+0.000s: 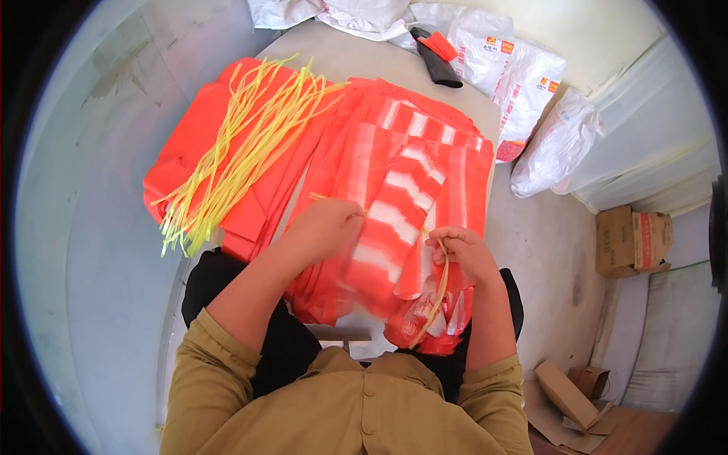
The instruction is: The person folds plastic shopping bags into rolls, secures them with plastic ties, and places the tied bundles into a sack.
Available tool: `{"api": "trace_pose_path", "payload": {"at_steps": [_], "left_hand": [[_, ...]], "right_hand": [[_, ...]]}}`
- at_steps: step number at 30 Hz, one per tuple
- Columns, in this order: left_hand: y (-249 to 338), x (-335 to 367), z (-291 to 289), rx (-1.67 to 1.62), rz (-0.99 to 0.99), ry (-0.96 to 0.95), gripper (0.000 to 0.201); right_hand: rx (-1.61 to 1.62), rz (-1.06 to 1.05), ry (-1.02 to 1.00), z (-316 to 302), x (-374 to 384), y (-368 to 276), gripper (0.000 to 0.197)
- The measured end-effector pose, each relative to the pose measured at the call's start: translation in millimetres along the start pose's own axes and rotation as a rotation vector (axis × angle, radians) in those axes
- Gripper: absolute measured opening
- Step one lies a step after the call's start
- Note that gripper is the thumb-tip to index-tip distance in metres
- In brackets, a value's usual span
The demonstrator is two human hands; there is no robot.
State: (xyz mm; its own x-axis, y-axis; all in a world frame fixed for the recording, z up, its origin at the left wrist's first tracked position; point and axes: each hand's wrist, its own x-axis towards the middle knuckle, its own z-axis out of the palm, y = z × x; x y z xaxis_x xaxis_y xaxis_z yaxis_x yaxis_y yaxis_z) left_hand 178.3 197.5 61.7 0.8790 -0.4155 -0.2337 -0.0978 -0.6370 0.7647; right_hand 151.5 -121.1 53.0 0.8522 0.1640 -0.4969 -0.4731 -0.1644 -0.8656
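A pile of orange-red sheet material with white stripes (459,189) lies before me on the table. A narrow folded striped bundle (394,220) rests slanting on top, between my hands. My left hand (326,231) is closed at the bundle's left side, slightly blurred, with short bits of a yellow strip showing beside its fingers. My right hand (466,254) pinches a thin yellow strip (438,299), whose tail hangs down toward my lap. Below it, crumpled red-and-white ends (432,326) hang over the near edge. Whether both hands hold the same strip is hidden.
Many loose yellow strips (235,152) lie across folded plain orange sheets (186,140) at the left. White printed sacks (523,83) and a black roll (438,61) are at the far side. Cardboard boxes (618,243) stand on the floor at right; flattened cardboard (565,394) lies nearer.
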Motion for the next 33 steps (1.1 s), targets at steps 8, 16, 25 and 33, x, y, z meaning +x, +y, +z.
{"api": "trace_pose_path", "payload": {"at_steps": [8, 16, 25, 33], "left_hand": [[-16, 19, 6, 0.607, 0.434, 0.527, 0.001], [-25, 37, 7, 0.589, 0.310, 0.669, 0.007], [-14, 9, -19, -0.078, 0.109, 0.059, 0.015], [-17, 5, -28, 0.157, 0.019, 0.318, 0.015]], "right_hand": [[-0.332, -0.290, 0.033, 3, -2, 12, 0.019], [-0.614, -0.494, 0.209, 4, 11, 19, 0.018], [-0.399, -0.237, 0.168, 21, 46, -7, 0.024], [-0.528, -0.165, 0.145, 34, 52, -25, 0.025]]}}
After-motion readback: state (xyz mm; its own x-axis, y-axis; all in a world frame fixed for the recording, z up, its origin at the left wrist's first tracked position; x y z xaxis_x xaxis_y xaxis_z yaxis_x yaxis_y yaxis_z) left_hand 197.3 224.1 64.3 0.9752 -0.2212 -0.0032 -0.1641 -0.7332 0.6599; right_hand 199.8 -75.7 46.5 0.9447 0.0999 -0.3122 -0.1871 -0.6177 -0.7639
